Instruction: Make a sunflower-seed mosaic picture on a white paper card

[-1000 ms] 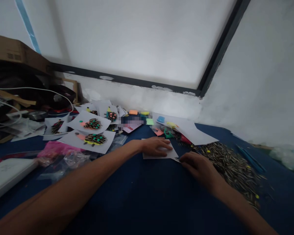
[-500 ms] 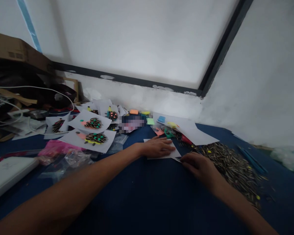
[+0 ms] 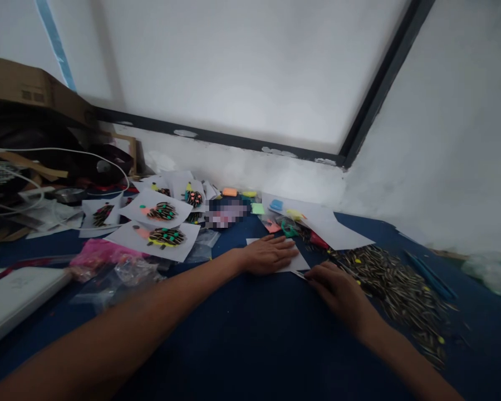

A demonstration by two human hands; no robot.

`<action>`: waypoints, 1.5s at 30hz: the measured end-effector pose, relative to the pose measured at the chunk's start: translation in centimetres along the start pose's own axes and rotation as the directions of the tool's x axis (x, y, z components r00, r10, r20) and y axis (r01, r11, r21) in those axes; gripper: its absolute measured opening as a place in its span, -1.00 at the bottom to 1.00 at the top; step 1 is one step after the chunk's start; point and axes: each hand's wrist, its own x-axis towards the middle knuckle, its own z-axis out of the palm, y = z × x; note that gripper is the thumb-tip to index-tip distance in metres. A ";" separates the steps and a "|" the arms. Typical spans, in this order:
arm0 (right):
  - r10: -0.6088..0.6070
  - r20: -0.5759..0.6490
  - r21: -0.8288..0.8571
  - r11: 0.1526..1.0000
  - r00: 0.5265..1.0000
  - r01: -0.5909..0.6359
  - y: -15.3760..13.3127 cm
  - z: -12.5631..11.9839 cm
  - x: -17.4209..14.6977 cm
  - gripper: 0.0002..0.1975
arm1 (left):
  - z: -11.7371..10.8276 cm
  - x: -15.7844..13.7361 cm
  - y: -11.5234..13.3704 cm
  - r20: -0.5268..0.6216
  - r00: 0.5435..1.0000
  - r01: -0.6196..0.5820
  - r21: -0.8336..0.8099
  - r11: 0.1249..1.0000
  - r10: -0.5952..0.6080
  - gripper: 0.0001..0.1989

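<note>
A small sheet of white paper (image 3: 301, 262) lies on the dark blue table surface. My left hand (image 3: 271, 254) rests flat on the paper, fingers stretched to the right and covering most of it. Just to the right, my right hand (image 3: 328, 278) is closed around a thin, pale, blade-like tool (image 3: 298, 273). The tool's tip meets the paper's lower right edge; its kind is too small and blurred to make out, and its other end is hidden in my fingers.
Striped sunflower seeds (image 3: 392, 284) are heaped on the right beside blue tweezers-like strips (image 3: 432, 273). Seed-covered hedgehog pictures (image 3: 165, 236) lie on the left, near plastic bags (image 3: 129, 273) and a white box (image 3: 20, 303). Coloured clay blocks (image 3: 258, 209) and a larger white sheet (image 3: 338, 228) lie behind.
My left hand has shifted slightly down over the paper. The right hand has moved a little left with the thin tool. The view has shifted slightly.
</note>
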 end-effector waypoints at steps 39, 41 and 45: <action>-0.026 0.062 0.015 1.000 0.998 0.025 -1.8 0.3 0.9 -0.84 | -0.4 0.1 0.0 0.028 0.999 0.047 -0.054 0.997 -0.045 -0.45; -0.011 0.058 -0.001 1.000 0.998 0.011 -1.5 0.1 0.8 -0.83 | -0.6 0.2 0.0 0.006 0.997 0.077 -0.096 0.992 -0.077 -0.48; 0.008 0.049 0.002 1.000 0.999 -0.008 -0.9 -0.3 0.6 -0.82 | -0.9 0.5 0.4 -0.006 0.992 0.124 -0.133 0.983 -0.126 -0.45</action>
